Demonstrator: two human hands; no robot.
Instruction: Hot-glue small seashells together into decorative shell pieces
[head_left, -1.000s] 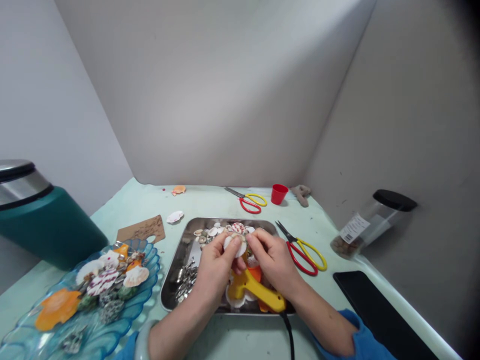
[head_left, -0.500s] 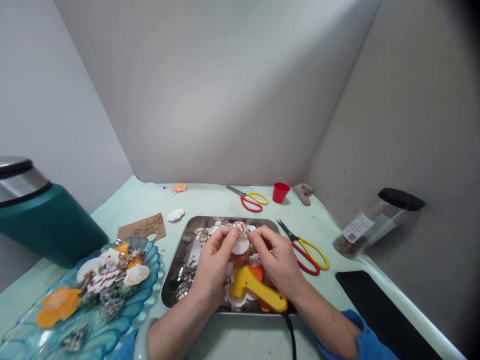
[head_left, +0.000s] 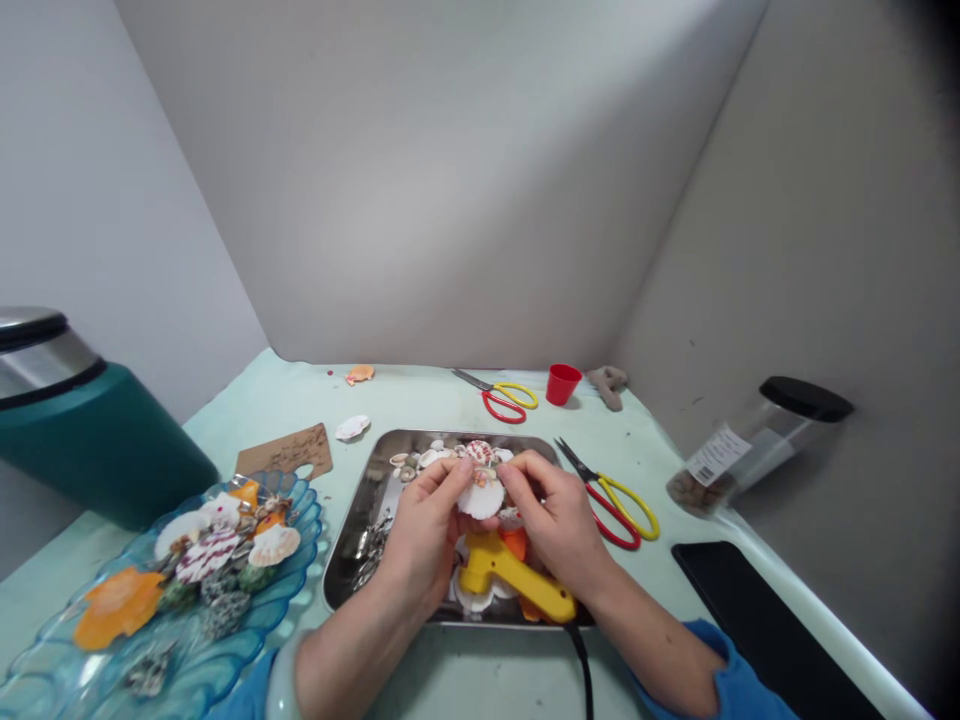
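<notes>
both hands hang over the metal tray's middle, pinching one white scallop shell (head_left: 481, 502) between them: the left hand (head_left: 421, 530) has thumb and fingers on its left edge, the right hand (head_left: 556, 510) closes thumb and forefinger at its upper right. wrists come in from the near edge, forearms angled inward, blue sleeves (head_left: 701, 660) pushed back. all this is over a pale green tabletop (head_left: 465, 680). a scalloped blue dish (head_left: 206, 668) of shells and stones sits at near left, a black slab (head_left: 765, 620) at near right. under the hands, the metal tray (head_left: 341, 580) carries more shells and a yellow glue gun (head_left: 517, 578), its black cord trailing nearward. a teal bottle (head_left: 112, 450) stands behind the dish; a lidded clear jar (head_left: 716, 470) is by the right wall. farther back are scissors (head_left: 496, 388) and a red cup (head_left: 562, 385). plain grey walls (head_left: 450, 200) close in behind and on either side.
</notes>
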